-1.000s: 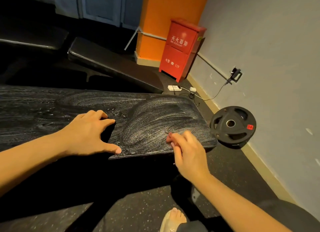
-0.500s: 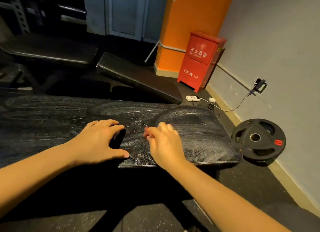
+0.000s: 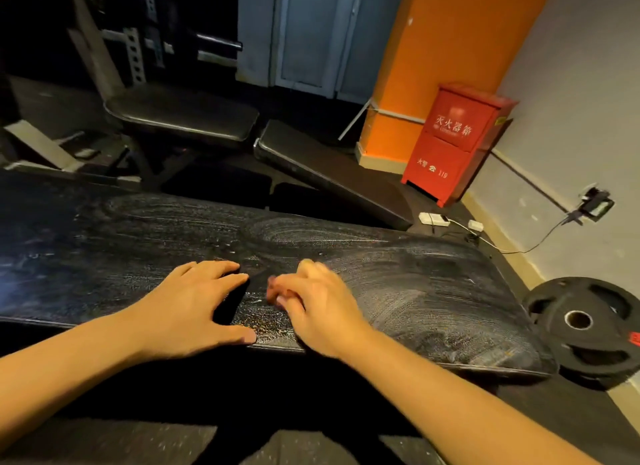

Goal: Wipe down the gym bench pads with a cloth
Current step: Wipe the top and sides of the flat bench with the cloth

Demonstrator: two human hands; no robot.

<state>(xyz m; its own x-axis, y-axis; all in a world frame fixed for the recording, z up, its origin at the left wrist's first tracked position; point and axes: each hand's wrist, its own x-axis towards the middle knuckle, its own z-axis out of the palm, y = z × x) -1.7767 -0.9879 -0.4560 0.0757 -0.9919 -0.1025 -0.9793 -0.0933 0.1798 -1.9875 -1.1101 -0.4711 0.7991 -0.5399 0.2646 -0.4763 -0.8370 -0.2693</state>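
CHANGE: my right hand [image 3: 322, 305], fingers bunched as if pinching a cloth I cannot see, has slid from the smeared end of the black padded bench surface [image 3: 433, 291] to beside my left hand [image 3: 194, 305] | LEFT: spread flat, empty | MEANING: wiping advances leftward.

the bench pad [image 3: 138, 242] is black, streaked with pale grey-white swirls and arcs of wet smear, densest toward its right end; small glinting droplets speckle the patch between the left hand [image 3: 194, 305] and the right hand [image 3: 318, 305]; the second bench [image 3: 332, 173] behind is plain black; the pillar [image 3: 450, 48] is bright orange with a cream base; the cabinet [image 3: 453, 142] is red with white characters; the weight plate [image 3: 585, 329] is black with a small red label; the wall [image 3: 588, 100] is pale grey; the floor [image 3: 104, 440] is dark with light flecks.
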